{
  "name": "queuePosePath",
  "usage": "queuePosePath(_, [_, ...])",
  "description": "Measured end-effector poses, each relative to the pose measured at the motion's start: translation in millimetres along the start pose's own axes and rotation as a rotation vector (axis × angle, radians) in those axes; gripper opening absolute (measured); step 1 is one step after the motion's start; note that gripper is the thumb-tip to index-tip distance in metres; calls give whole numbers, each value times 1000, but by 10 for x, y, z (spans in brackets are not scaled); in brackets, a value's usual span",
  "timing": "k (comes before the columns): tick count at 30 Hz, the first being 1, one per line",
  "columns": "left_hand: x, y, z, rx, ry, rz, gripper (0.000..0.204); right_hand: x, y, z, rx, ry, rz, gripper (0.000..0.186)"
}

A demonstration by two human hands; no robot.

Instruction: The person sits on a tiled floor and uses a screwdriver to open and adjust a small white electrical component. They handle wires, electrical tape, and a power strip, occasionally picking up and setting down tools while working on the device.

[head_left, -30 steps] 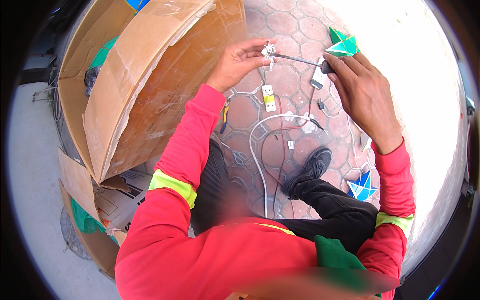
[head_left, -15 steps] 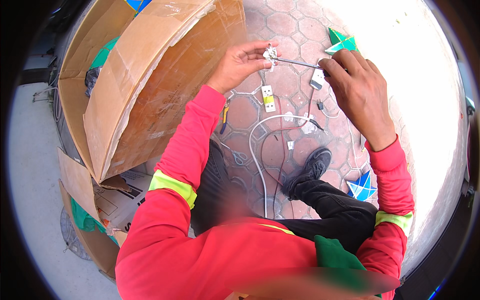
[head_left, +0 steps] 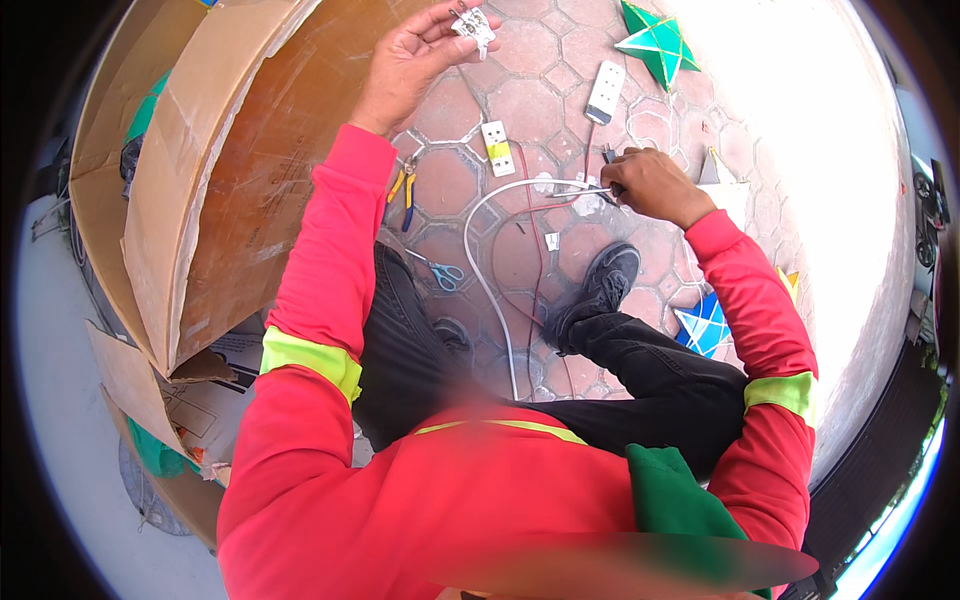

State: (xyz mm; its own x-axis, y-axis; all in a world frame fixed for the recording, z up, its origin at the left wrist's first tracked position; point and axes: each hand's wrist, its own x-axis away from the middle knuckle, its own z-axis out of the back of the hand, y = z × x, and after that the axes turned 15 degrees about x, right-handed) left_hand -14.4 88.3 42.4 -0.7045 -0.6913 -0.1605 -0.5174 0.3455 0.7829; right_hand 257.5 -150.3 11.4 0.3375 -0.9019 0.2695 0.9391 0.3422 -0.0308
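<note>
My left hand (head_left: 408, 68), raised beside the big cardboard box, is closed on a small white electrical fitting (head_left: 473, 28) with metal bits showing, pinched between thumb and fingers. Lower and to the right, my right hand (head_left: 655, 186) grips a screwdriver (head_left: 575, 192) whose thin metal shaft points left, apart from the fitting. Beneath that shaft runs a thick white cable (head_left: 478, 232), curving over the paving. A white outlet block (head_left: 497, 150) with a yellow band lies between my hands. Farther right is a white and grey power strip (head_left: 604, 92) with a dark red cord.
The tall cardboard box (head_left: 245, 170) blocks the left side. Yellow-and-blue pliers (head_left: 403, 190) and blue-handled scissors (head_left: 443, 272) lie on the paving. A green star decoration (head_left: 657, 45) sits at the far right, and a blue one (head_left: 702, 325) rests beyond my shoe (head_left: 607, 275).
The screwdriver has come away from the white fitting as my right hand dropped lower. My left hand, still holding the fitting, is now higher and farther left. The whole view has shifted somewhat.
</note>
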Motion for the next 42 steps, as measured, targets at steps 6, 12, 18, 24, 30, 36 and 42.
queuePosePath(6, [-41, -106, -125, 73, -17, 39, 48, -32, -862, -2401, -5, -535, -98, 17])
queuePosePath(12, [38, -152, -209, 177, 3, 49, 36, 82, -927, -2839, -698, -132, -1174, 33])
queuePosePath(18, [61, -181, -222, 226, 75, 102, 36, -70, -798, -2920, -1789, 1044, -2122, 14])
queuePosePath(24, [148, -221, -180, 143, 73, 161, 39, -96, -702, -3029, -1832, 1140, -2003, 13])
queuePosePath(30, [138, -309, -307, 87, 103, 210, 36, -280, -503, -2133, -1562, 1268, -1586, 10])
queuePosePath(36, [71, -308, -433, 71, 164, 145, 35, -815, -581, -404, -1343, 1092, -632, 15])
queuePosePath(42, [135, -304, -471, -10, 251, 128, 34, -1131, -867, 315, -1304, 997, -552, 11])
